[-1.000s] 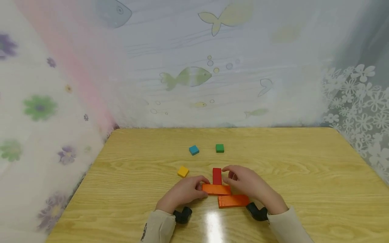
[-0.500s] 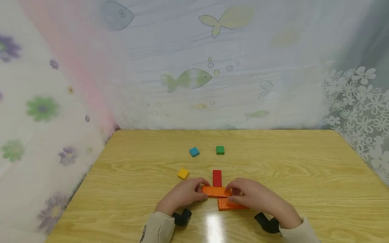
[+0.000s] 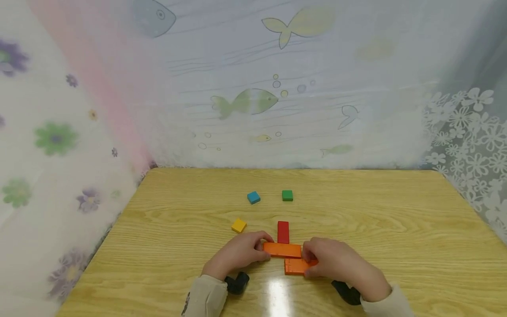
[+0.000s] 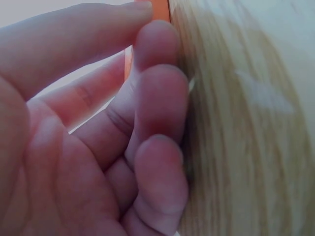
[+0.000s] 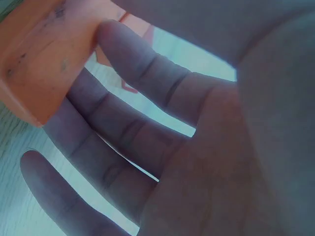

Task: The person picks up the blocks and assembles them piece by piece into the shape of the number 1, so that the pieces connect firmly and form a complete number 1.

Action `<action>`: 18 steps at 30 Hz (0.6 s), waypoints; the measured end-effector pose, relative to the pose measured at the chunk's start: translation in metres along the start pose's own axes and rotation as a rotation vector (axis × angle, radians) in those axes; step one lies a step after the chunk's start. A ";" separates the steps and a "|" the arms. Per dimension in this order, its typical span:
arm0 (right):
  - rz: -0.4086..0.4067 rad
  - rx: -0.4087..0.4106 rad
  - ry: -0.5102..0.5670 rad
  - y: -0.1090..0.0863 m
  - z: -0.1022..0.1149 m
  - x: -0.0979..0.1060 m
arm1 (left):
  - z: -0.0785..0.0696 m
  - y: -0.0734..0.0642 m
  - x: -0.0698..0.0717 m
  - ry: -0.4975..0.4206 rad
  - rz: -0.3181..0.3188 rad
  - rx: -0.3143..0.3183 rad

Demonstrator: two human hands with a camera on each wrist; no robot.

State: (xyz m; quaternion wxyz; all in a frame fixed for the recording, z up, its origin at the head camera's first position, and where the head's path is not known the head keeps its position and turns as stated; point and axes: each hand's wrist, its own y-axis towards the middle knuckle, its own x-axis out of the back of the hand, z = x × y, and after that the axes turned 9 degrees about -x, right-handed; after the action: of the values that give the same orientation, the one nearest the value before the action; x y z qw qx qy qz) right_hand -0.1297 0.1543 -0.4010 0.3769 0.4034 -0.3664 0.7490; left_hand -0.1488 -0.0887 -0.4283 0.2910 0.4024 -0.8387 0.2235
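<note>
Two long orange blocks lie crosswise on the wooden table in the head view. My left hand (image 3: pixel 240 252) pinches the left end of the upper orange block (image 3: pixel 282 250) between thumb and fingers. At the right end of the lower orange block (image 3: pixel 295 266), my right hand (image 3: pixel 336 262) grips with thumb and curled fingers, hiding that end. This lower block sits nearer me and offset to the right, close against the upper one. A red block (image 3: pixel 283 232) points away from me, its near end at the upper orange block. The right wrist view shows the scuffed orange block (image 5: pixel 44 59) at the fingertips.
Farther back on the table (image 3: pixel 376 211) lie small square blocks: a yellow block (image 3: pixel 239 226) near my left hand, a blue block (image 3: pixel 253 197) and a green block (image 3: pixel 287 195). A fish-patterned curtain (image 3: pixel 237 53) hangs behind the table, with a flowered one (image 3: pixel 79 176) at the left.
My right hand has moved from beside the red block down toward me, past the upper orange block's end, and taken hold of the lower orange block. My left hand stays in place.
</note>
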 end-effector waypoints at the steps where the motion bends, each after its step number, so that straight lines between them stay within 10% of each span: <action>1: -0.004 -0.011 -0.015 0.000 0.001 0.000 | 0.000 0.000 0.000 0.000 -0.001 -0.001; 18: 0.096 -0.090 0.016 -0.005 -0.013 0.006 | -0.002 -0.001 0.001 -0.005 -0.001 -0.015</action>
State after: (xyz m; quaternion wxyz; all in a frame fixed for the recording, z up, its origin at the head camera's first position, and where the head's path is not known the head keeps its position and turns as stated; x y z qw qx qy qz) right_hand -0.1322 0.1696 -0.3999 0.3611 0.3621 -0.4155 0.7522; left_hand -0.1476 -0.0887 -0.4262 0.2920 0.4012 -0.8409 0.2160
